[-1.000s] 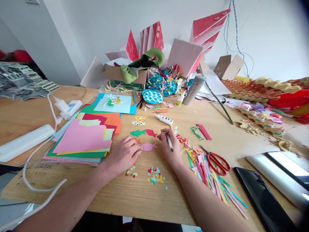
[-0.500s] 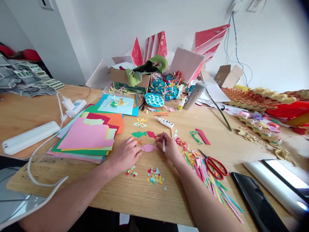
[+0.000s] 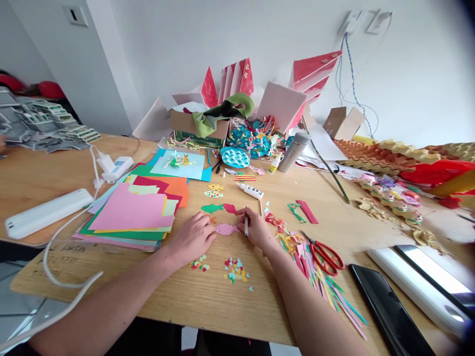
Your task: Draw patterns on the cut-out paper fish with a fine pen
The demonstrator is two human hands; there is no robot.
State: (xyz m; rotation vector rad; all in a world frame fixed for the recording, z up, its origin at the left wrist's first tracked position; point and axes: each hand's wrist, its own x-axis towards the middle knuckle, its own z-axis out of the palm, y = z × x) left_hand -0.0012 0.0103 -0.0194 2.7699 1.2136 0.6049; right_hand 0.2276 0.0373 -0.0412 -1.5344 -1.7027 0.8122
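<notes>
A pink paper fish [image 3: 227, 229] with dots lies on the wooden table [image 3: 208, 301] between my hands. My left hand [image 3: 193, 236] rests beside its left end, fingers curled, touching or nearly touching the paper. My right hand [image 3: 257, 228] is closed on a thin white pen [image 3: 245, 227], held upright just right of the fish's tail. A green paper fish [image 3: 211, 208] and a red one [image 3: 230, 208] lie just beyond. Small piles of coloured paper bits [image 3: 235, 270] sit nearer to me.
A stack of coloured paper sheets [image 3: 133, 212] lies at left, red scissors [image 3: 326, 255] and paper strips at right. A glue bottle [image 3: 251, 190], a black tablet [image 3: 389, 306], a white device with cable [image 3: 44, 215], and boxes of paper crafts at the back.
The view has tilted up and shifted slightly. My right hand has turned the pen from slanted to upright and moved a little left toward the pink fish. My left hand stays by the fish.
</notes>
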